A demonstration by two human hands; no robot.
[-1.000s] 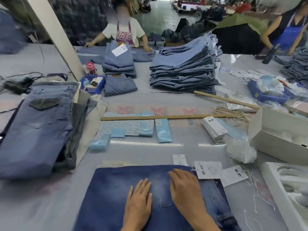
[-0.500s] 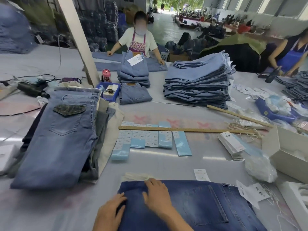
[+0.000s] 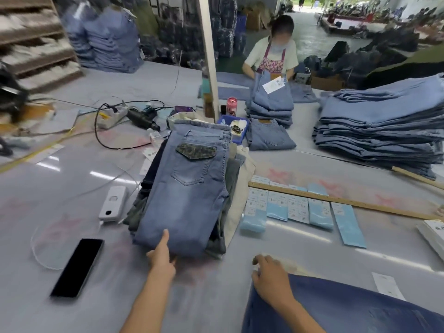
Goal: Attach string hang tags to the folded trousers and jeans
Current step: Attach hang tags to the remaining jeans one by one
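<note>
Dark blue folded jeans [image 3: 348,308] lie at the bottom right on the grey table. My right hand [image 3: 269,280] grips their top left corner with curled fingers. A stack of folded trousers [image 3: 189,195], topped by light blue jeans with a patterned pocket flap, stands left of centre. My left hand [image 3: 162,254] reaches to the stack's near edge; its thumb lies on the top pair and its fingers are tucked under the edge. A white hang tag [image 3: 388,284] lies right of the dark jeans. Blue and white paper tags [image 3: 298,207] sit in a row beside the stack.
A black phone [image 3: 78,266] and a white device [image 3: 113,203] with cable lie at left. A wooden ruler [image 3: 336,200] crosses the table at right. Behind it are a tall pile of jeans [image 3: 384,126], a blue tray [image 3: 236,127], a pillar and another worker.
The view has swung left. My left hand left the dark jeans and reached out to the stack. My right hand slid to the dark jeans' left corner.
</note>
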